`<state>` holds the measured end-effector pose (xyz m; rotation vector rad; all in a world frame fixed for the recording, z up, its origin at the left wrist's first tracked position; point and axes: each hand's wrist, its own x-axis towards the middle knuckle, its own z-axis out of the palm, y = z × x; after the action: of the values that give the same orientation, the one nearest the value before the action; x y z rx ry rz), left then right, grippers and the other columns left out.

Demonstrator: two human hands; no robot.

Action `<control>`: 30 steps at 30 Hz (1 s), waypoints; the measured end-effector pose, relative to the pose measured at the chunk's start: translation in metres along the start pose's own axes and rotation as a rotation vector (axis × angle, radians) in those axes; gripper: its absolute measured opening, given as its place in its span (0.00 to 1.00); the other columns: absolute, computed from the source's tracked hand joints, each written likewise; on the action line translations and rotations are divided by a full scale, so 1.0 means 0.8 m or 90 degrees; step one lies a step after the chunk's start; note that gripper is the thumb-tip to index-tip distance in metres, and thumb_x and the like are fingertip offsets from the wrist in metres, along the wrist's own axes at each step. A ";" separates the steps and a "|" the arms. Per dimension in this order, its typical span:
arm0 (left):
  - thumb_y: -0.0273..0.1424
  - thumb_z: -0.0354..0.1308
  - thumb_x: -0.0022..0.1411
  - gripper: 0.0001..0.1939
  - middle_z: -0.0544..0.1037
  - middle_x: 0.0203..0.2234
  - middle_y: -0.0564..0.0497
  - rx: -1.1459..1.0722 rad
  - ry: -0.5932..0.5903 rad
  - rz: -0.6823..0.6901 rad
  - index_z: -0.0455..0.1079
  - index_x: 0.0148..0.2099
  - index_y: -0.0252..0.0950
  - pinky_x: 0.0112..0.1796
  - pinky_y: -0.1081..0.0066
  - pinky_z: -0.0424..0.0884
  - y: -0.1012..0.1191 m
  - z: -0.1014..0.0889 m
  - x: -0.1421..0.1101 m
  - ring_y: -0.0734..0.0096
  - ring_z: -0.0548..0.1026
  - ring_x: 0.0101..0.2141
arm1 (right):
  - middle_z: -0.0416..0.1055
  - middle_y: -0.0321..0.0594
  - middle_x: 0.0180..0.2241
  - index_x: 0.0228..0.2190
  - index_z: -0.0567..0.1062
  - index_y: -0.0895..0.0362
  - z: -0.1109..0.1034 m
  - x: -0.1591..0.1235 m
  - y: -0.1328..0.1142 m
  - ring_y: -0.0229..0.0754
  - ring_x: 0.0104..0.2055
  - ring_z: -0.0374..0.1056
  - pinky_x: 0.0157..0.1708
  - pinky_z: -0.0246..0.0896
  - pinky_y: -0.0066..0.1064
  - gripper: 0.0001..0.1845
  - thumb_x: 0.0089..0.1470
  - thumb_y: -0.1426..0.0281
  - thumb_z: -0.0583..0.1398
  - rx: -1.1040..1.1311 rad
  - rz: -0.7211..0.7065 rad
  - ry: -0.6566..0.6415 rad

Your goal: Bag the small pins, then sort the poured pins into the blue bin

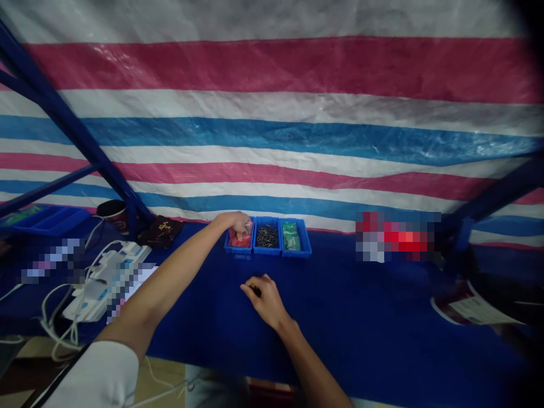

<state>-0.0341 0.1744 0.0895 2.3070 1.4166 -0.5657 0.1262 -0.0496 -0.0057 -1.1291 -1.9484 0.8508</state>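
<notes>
My left hand reaches down into the left compartment of a row of blue bins, touching the red pieces there. Its fingertips are hidden, so whether they grip a piece does not show. The middle bin holds a heap of dark metal pieces, perhaps screws. Green-and-white small packets or parts lie in the right bin. Nearer to me, my right hand hovers over or rests on the blue tabletop, thumb and fingers curled together; what they hold, if anything, cannot be made out.
To the left lie a white power strip with loose cables, a dark pouch, a dark cup and another blue tray. A round container stands at right. Blue frame posts and striped sheeting bound the back.
</notes>
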 end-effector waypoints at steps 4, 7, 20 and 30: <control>0.33 0.73 0.37 0.26 0.81 0.34 0.49 -0.027 0.101 0.040 0.74 0.42 0.36 0.30 0.73 0.65 -0.013 0.001 -0.030 0.62 0.76 0.32 | 0.72 0.30 0.23 0.25 0.74 0.54 0.002 0.000 0.002 0.36 0.25 0.64 0.44 0.53 0.33 0.18 0.65 0.59 0.58 0.000 -0.005 0.002; 0.35 0.72 0.38 0.26 0.79 0.32 0.49 -0.022 0.200 0.053 0.72 0.42 0.36 0.29 0.73 0.61 -0.021 -0.003 -0.056 0.62 0.74 0.31 | 0.72 0.31 0.23 0.25 0.73 0.54 0.003 -0.001 0.001 0.36 0.25 0.64 0.45 0.54 0.34 0.18 0.65 0.59 0.58 0.006 -0.004 0.005; 0.33 0.74 0.39 0.24 0.79 0.30 0.53 -0.474 0.009 0.238 0.70 0.39 0.34 0.27 0.75 0.67 0.024 -0.007 -0.169 0.69 0.75 0.29 | 0.72 0.40 0.30 0.34 0.75 0.56 -0.029 0.008 0.013 0.42 0.30 0.67 0.30 0.61 0.31 0.25 0.62 0.48 0.54 0.389 0.159 0.269; 0.31 0.74 0.35 0.24 0.77 0.29 0.56 -0.542 0.003 0.172 0.72 0.38 0.35 0.27 0.75 0.66 0.078 0.123 -0.114 0.69 0.75 0.29 | 0.76 0.44 0.46 0.51 0.72 0.55 -0.033 0.005 0.028 0.52 0.47 0.72 0.46 0.68 0.40 0.30 0.49 0.58 0.70 0.408 0.141 -0.046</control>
<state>-0.0298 0.0296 0.0598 1.7381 1.0256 0.1255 0.1566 -0.0319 -0.0090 -0.9317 -1.4419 1.5151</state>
